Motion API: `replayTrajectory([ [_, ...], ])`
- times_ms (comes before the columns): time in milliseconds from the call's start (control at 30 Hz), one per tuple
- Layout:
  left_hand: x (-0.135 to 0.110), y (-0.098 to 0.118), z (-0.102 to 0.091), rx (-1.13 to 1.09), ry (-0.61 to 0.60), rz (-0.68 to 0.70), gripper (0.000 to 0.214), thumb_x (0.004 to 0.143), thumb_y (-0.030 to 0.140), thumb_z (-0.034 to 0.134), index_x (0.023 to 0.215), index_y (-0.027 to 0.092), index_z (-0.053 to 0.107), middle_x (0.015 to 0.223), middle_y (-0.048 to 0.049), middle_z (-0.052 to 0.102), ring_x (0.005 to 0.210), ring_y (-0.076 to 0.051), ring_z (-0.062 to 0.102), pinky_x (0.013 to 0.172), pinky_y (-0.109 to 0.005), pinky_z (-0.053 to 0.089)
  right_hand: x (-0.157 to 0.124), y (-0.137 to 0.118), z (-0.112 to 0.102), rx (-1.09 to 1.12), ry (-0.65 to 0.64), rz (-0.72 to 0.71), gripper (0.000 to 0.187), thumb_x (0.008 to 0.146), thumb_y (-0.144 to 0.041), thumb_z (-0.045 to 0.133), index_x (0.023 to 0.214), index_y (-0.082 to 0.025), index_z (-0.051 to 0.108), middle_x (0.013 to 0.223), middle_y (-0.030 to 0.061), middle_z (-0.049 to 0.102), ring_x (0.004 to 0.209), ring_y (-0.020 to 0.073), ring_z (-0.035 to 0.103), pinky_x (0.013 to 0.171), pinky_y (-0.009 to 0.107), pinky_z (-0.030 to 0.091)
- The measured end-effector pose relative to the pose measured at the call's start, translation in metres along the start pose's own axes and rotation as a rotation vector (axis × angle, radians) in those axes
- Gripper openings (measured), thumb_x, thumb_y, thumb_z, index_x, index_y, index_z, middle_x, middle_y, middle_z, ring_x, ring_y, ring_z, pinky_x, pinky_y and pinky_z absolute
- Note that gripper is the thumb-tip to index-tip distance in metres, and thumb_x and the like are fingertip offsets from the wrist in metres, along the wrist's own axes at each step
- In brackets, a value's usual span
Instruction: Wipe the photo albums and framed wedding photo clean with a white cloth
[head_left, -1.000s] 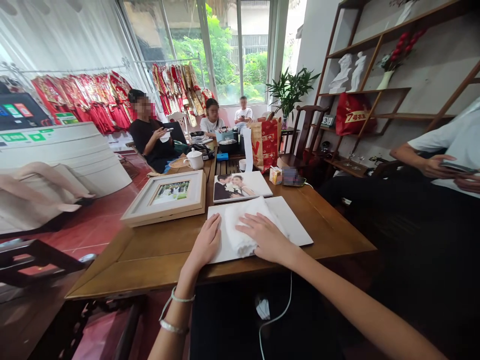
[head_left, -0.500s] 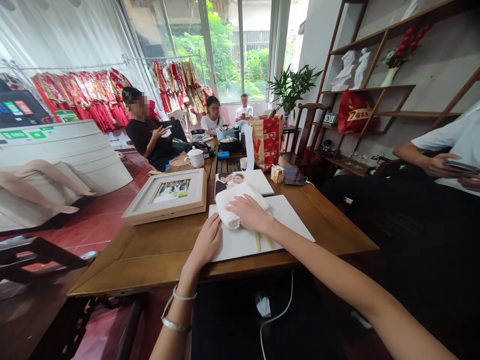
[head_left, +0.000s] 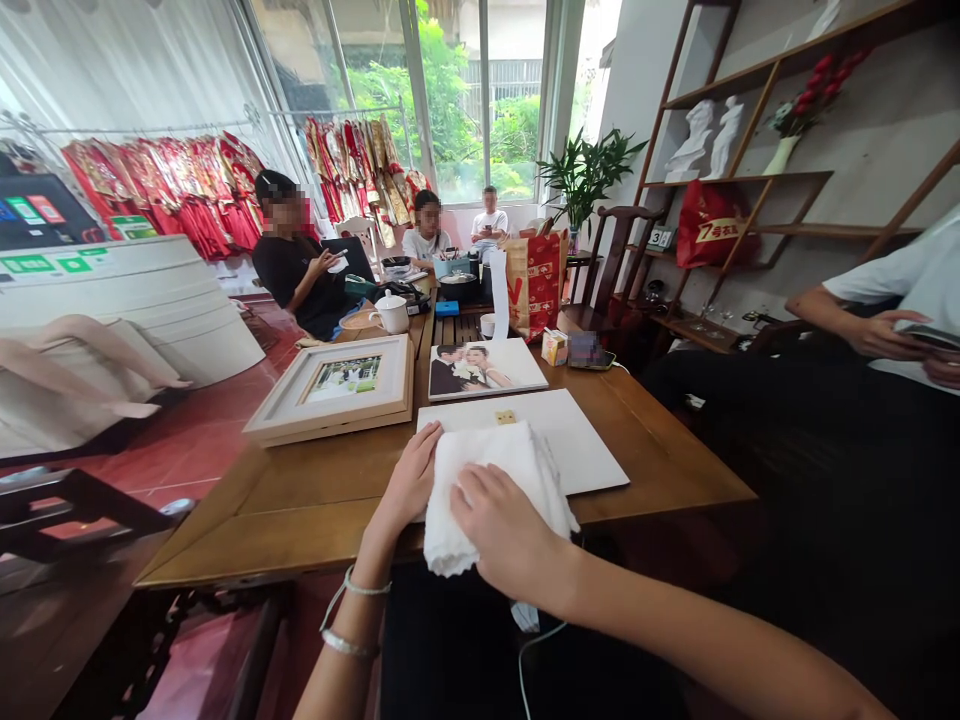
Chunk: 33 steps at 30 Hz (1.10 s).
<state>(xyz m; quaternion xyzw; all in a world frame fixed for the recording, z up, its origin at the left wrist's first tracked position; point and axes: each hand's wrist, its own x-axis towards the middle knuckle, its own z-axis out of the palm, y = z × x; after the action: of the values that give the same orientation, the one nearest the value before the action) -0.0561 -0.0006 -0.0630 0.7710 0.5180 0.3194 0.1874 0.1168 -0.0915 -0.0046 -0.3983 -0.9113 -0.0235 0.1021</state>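
A folded white towel (head_left: 491, 450) lies over the near part of a white board (head_left: 581, 440) and hangs past its front edge. My right hand (head_left: 502, 520) presses on the towel with slightly bent fingers, gripping it. At the board's left edge, my left hand (head_left: 415, 470) holds the board, its fingers along the side and partly behind the towel. A small yellowish fitting (head_left: 505, 417) shows on the board just beyond the towel. Behind the board lies a wedding photo panel (head_left: 487, 370).
Stacked picture frames (head_left: 337, 385) lie on the wooden table (head_left: 247, 510) at left. Farther back are a white lidded cup (head_left: 391, 313), a paper bag (head_left: 534, 285), a small box (head_left: 554, 347) and a phone (head_left: 589, 350). A seated person (head_left: 900, 300) is at right, others behind.
My right hand has drawn the towel toward me, from the board's far side over its front edge. The photo panel and the yellowish fitting are uncovered. My left hand stays at the board's edge.
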Motion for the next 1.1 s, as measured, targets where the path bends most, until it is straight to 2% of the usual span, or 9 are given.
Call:
replayTrajectory([
  [167,-0.001,-0.002,0.002,0.045,0.008,0.025,0.043,0.091,0.025,0.034,0.129,0.014,0.051,0.143,-0.0133,0.044,0.135,-0.021,0.036,0.113,-0.042,0.029,-0.015,-0.006,0.003,0.031,0.02,0.0,0.05,0.071,-0.012,0.055,0.12,-0.003,0.054,0.126,0.0225,0.052,0.122,0.0329,0.042,0.106,0.044,0.032],
  [267,-0.001,-0.003,0.005,0.082,0.022,0.038,0.043,0.091,0.023,0.033,0.129,0.012,0.051,0.142,-0.014,0.045,0.134,-0.022,0.037,0.113,-0.043,0.028,-0.024,0.008,0.005,0.043,0.043,0.037,0.054,0.071,-0.008,0.053,0.124,-0.005,0.052,0.129,0.0202,0.052,0.128,0.0319,0.038,0.109,0.045,0.028],
  [367,0.0,-0.005,0.007,0.098,0.036,0.045,0.043,0.09,0.022,0.034,0.129,0.014,0.051,0.142,-0.0128,0.045,0.134,-0.022,0.037,0.114,-0.043,0.027,-0.024,0.033,0.008,0.03,0.057,0.123,0.054,0.071,-0.003,0.05,0.124,-0.01,0.054,0.129,0.0167,0.054,0.129,0.0305,0.038,0.109,0.046,0.027],
  [533,0.0,-0.003,0.006,0.115,0.02,0.053,0.044,0.091,0.023,0.033,0.13,0.012,0.05,0.142,-0.0142,0.045,0.134,-0.023,0.037,0.113,-0.044,0.027,-0.001,0.076,0.015,0.03,0.078,0.216,0.06,0.069,-0.002,0.053,0.128,-0.012,0.052,0.135,0.0152,0.05,0.13,0.0307,0.036,0.109,0.048,0.026],
  [667,-0.001,-0.003,0.005,0.112,0.018,0.053,0.044,0.091,0.023,0.033,0.129,0.011,0.051,0.141,-0.0158,0.045,0.134,-0.024,0.037,0.113,-0.046,0.027,0.028,0.093,0.018,0.035,0.046,0.266,0.057,0.072,-0.004,0.054,0.128,-0.014,0.053,0.14,0.0154,0.046,0.133,0.0308,0.033,0.109,0.052,0.023],
  [767,0.0,-0.006,0.007,0.102,0.039,0.062,0.043,0.09,0.023,0.034,0.129,0.014,0.051,0.141,-0.0131,0.046,0.133,-0.023,0.038,0.113,-0.045,0.028,0.041,0.093,0.018,0.035,0.016,0.262,0.056,0.073,-0.003,0.055,0.128,-0.013,0.053,0.141,0.0161,0.044,0.135,0.0326,0.03,0.11,0.054,0.02],
  [867,0.0,-0.008,0.009,0.1,0.046,0.058,0.043,0.09,0.022,0.035,0.13,0.016,0.051,0.141,-0.0116,0.046,0.133,-0.022,0.039,0.113,-0.044,0.028,0.036,0.084,0.017,0.048,0.0,0.231,0.058,0.072,-0.002,0.055,0.128,-0.014,0.052,0.141,0.0155,0.045,0.135,0.0331,0.029,0.109,0.057,0.019],
  [967,0.0,-0.008,0.009,0.091,0.054,0.051,0.043,0.09,0.022,0.035,0.129,0.016,0.051,0.141,-0.0113,0.046,0.133,-0.022,0.039,0.113,-0.043,0.028,0.012,0.069,0.014,0.096,-0.007,0.184,0.064,0.068,0.001,0.053,0.13,-0.017,0.05,0.142,0.014,0.043,0.136,0.0313,0.027,0.109,0.057,0.019],
  [1100,-0.001,-0.006,0.009,0.08,0.054,0.048,0.043,0.09,0.023,0.035,0.128,0.016,0.052,0.141,-0.0114,0.046,0.134,-0.021,0.038,0.113,-0.042,0.028,-0.033,0.048,0.002,0.181,-0.04,0.13,0.074,0.062,0.003,0.049,0.133,-0.018,0.047,0.145,0.0098,0.041,0.139,0.0278,0.022,0.112,0.053,0.017],
])
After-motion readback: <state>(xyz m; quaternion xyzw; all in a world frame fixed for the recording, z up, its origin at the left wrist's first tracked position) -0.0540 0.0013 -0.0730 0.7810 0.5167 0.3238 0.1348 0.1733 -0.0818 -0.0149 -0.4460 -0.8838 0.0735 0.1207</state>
